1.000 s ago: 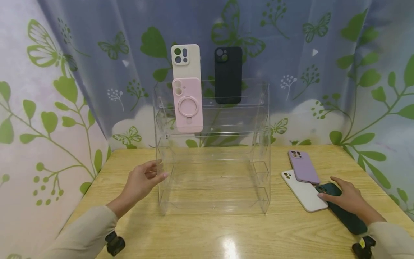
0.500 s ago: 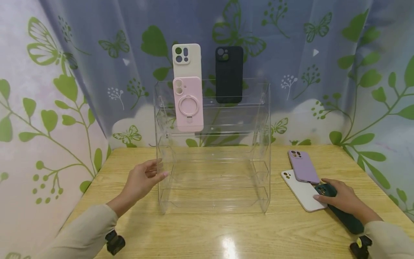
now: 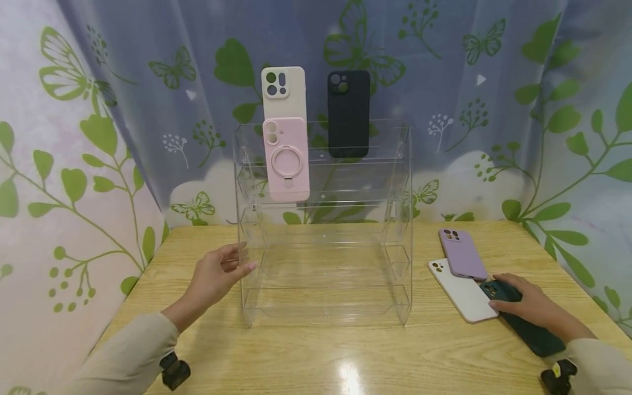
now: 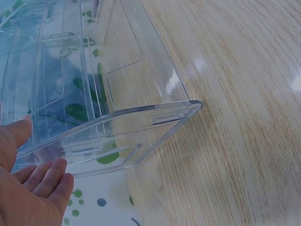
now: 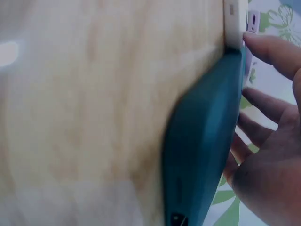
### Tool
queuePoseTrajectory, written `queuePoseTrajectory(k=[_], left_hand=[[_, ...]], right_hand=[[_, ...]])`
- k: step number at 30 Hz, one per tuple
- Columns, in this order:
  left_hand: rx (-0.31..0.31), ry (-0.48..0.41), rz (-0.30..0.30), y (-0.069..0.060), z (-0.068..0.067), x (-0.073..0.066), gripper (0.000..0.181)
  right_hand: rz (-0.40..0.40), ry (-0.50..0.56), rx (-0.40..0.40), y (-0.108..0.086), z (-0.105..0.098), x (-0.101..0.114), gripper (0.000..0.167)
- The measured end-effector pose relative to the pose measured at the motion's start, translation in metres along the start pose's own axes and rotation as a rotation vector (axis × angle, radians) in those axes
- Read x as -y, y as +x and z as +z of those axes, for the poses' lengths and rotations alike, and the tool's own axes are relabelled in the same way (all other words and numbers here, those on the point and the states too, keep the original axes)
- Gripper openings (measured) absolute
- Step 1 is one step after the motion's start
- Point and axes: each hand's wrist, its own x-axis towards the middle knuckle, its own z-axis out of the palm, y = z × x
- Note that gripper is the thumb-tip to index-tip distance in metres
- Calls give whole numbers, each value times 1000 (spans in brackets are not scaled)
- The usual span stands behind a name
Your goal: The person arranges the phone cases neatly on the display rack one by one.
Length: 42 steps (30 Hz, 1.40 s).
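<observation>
A clear tiered stand (image 3: 326, 315) stands on the table. My left hand (image 3: 212, 280) grips its left side panel, thumb inside and fingers outside, also seen in the left wrist view. My right hand (image 3: 535, 302) rests with spread, relaxed fingers on a dark green phone case (image 3: 533, 334), thumb tip by a white case (image 3: 466, 293). In the right wrist view the fingers lie along the top face of the green case (image 5: 202, 136). A purple case (image 3: 465, 255) partly overlaps the white one.
A cream case (image 3: 291, 104) and a black case (image 3: 348, 120) stand on the top tier. In front of the cream one, a pink case (image 3: 288, 186) with a ring stands one tier lower. Patterned curtains (image 3: 444, 71) hang behind the wooden table (image 3: 276, 362).
My right hand has shifted slightly left, then back right, and the lower end of the green case has moved with it. My left hand stays on the panel.
</observation>
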Motion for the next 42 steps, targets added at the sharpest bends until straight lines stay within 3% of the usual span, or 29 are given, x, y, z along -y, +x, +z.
queuePoseTrajectory(k=[4, 9, 16, 24, 32, 42], left_hand=[[-1, 4, 4, -1, 0, 0, 57], [0, 10, 5, -1, -1, -2, 57], [1, 12, -7, -1, 0, -1, 58], [3, 9, -4, -1, 0, 0, 57], [10, 22, -1, -2, -1, -3, 59], [8, 8, 4, -4, -2, -6, 59]], right_hand=[[-49, 8, 20, 0, -3, -7, 73], [-95, -14, 37, 0, -5, -11, 81], [-161, -36, 6, 0, -2, -14, 82], [-77, -62, 0, 0, -5, -12, 83], [94, -31, 54, -3, -23, 5, 95], [99, -30, -108, -9, -48, 44, 96]])
